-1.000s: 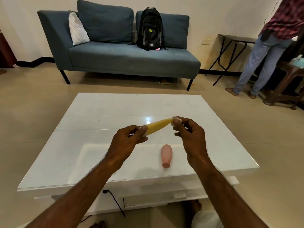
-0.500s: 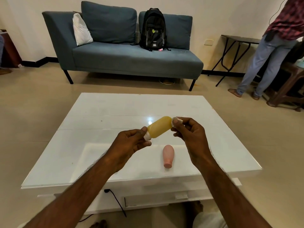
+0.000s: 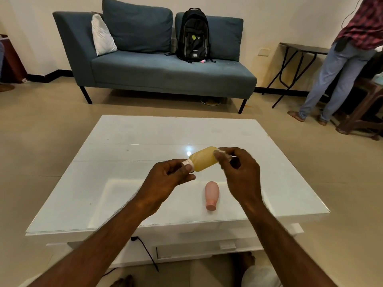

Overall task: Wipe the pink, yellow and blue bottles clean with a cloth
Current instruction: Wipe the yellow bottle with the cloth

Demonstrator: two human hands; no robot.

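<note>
Living room, tiled floor; a white glossy desk (image 3: 116,183) stands before a blue sofa (image 3: 157,71) on which a black backpack (image 3: 193,36) leans. Another person (image 3: 339,65) stands at far right, partly cut off by the frame edge.

We hold the yellow bottle (image 3: 204,158) in the air above the desk, tilted, cap end lower and toward our left. Left hand (image 3: 165,183): fingers (image 3: 187,168) pinched closed on the white cap (image 3: 188,165). Right hand (image 3: 240,172): fingers (image 3: 217,156) closed at the bottle's base end, and a small pale scrap shows between them. It is blurred; we cannot tell whether it is the cloth or part of the bottle.

Pink bottle (image 3: 211,194) lies on its side on the desk, cap toward us, just below and between our hands, untouched by either.

Progress, as judged: the yellow bottle is in hand and appears to be the one being worked. Whether the pink bottle is already wiped cannot be read from its surface. Blue bottle not in view anywhere on the desk, so at least that one seems left to do.

Hidden or unclear: no plain cloth is visible; the right palm side is turned away from the camera; the far face of the yellow bottle is unseen.
</note>
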